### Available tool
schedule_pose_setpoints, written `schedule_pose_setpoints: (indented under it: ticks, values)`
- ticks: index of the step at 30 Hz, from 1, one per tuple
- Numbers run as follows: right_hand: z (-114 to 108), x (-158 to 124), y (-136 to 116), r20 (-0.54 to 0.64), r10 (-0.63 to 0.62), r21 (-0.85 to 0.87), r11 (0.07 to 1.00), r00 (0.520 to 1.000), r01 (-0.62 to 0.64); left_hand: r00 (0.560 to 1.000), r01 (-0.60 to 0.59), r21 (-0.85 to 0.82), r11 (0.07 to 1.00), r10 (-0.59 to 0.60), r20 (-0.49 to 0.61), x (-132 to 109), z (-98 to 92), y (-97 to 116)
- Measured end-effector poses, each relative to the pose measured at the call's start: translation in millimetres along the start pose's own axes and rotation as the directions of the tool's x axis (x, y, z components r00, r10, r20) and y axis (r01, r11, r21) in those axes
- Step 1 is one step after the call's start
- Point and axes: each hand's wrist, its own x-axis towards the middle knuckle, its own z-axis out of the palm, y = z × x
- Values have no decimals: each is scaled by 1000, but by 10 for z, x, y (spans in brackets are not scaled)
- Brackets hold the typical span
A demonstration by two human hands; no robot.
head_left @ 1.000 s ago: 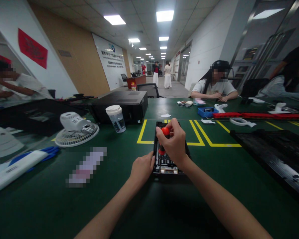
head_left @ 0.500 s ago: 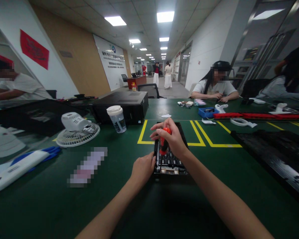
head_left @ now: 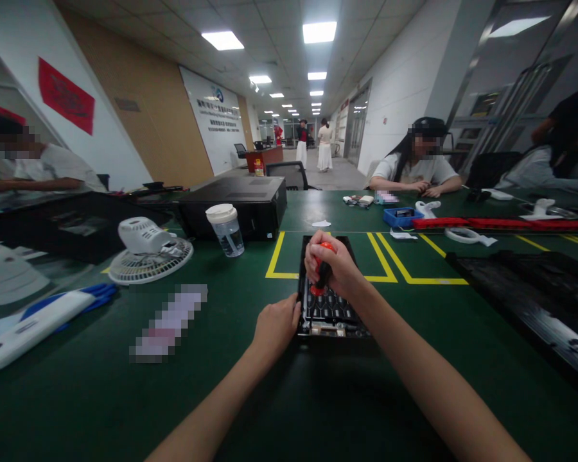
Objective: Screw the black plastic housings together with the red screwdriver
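Observation:
A black rectangular case with a patterned face and bits of metal along its near end lies on the table before me. My right hand wraps round the handle of a red and black screwdriver, which stands nearly upright over the left part of the case. Its tip is too small to make out. At the case's left edge, my left hand is closed on the rim, with some fingertips hidden.
Left of me are a white fan, a lidded plastic cup and a black computer case. A blue bin stands at back right, with a large black panel nearer. Co-workers sit around the table.
The fingers of my right hand have gone from spread out to wrapped round the screwdriver handle, which leans slightly differently. My left hand keeps its place on the case.

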Motion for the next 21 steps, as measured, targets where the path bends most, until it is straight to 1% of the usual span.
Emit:
schedule_pose_setpoints:
  ticks: [3,8,11,17,21]
  values:
    - [-2,-9,-13,40,9,63,998,999,-12,1000,-2,-5,1000,2,-4,2,2,0]
    - [-10,-16,-10,62,21,116,993,998,-28,999,-30,-5,1000,30,-24,6,28,-21]
    - [-12,-15,-7,69,33,109,993,997,-41,999,-33,-3,999,33,-28,7,28,-20]
    - [-6,-13,-20,96,55,96,993,994,-64,1000,8,-6,1000,-8,12,2,-11,7]
    - [-5,-12,-26,111,56,84,994,992,-65,1000,-8,-14,1000,8,2,2,-10,1]
